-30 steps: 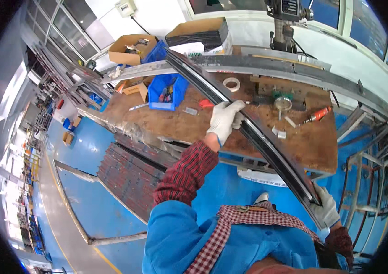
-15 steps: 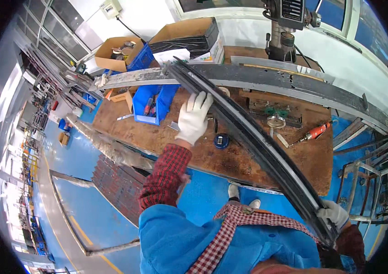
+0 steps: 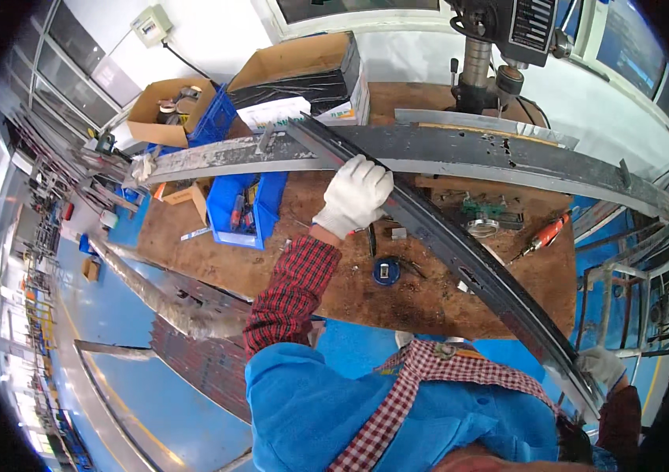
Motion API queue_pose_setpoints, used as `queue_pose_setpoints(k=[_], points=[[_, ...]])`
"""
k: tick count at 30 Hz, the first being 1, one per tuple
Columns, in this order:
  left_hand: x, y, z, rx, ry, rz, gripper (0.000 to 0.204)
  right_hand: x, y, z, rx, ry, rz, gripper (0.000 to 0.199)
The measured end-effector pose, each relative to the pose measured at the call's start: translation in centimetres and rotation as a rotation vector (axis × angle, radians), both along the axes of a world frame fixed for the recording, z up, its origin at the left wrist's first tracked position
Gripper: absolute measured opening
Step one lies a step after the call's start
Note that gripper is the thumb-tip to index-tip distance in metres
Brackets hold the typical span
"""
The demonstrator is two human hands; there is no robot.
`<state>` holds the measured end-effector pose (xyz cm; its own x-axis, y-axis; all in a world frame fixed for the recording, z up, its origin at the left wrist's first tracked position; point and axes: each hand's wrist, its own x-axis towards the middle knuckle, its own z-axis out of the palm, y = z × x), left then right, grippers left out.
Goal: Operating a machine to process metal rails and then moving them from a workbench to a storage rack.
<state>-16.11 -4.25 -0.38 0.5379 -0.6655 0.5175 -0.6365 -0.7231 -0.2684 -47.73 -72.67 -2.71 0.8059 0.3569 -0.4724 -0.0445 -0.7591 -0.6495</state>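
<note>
A long dark metal profile [image 3: 460,256] slants from the far middle of the workbench [image 3: 334,295] down to the near right, past the bench's front edge. Its far end rests over a long grey beam [image 3: 429,145] that spans the bench. White-gloved, my left hand [image 3: 356,195] closes around the upper part of the profile. At the near end, my right hand [image 3: 602,368], also gloved, grips the profile; some of its fingers are hidden behind it. A row of slots shows along the profile's upturned face.
A blue round tape measure [image 3: 386,272] lies near a blue bin [image 3: 267,208] of tools. On the right are a red power tool [image 3: 547,234] and a green-and-metal fixture [image 3: 486,216]. Behind stand a drill press [image 3: 476,67] and cardboard boxes [image 3: 303,59]. Metal racks [image 3: 626,299] flank the bench.
The profile has been rolled about its length: the pale strip on top is gone from sight and a dark slotted face shows. My left fingers, flatter before, now wrap around it.
</note>
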Motion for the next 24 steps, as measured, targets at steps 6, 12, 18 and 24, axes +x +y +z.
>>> queue_pose_setpoints(k=[6, 12, 18, 24], points=[[0.8, 0.4, 0.1, 0.014, -0.049, 0.013, 0.042, 2.2, 1.7, 1.1, 0.318, 0.037, -0.256, 0.036], [2.5, -1.9, 1.9, 0.056, 0.038, 0.065, 0.035, 12.3, 8.0, 8.1, 0.013, -0.475, 0.087, 0.032], [3.9, -3.3, 4.0, 0.098, 0.161, 0.249, 0.038, 24.7, -0.8, 9.0, -0.967, -0.895, 0.72, 0.029], [7.9, -4.4, 3.6, 0.062, 0.307, 0.405, 0.041, 37.8, 1.6, 11.8, -0.553, -0.36, -0.026, 0.067]])
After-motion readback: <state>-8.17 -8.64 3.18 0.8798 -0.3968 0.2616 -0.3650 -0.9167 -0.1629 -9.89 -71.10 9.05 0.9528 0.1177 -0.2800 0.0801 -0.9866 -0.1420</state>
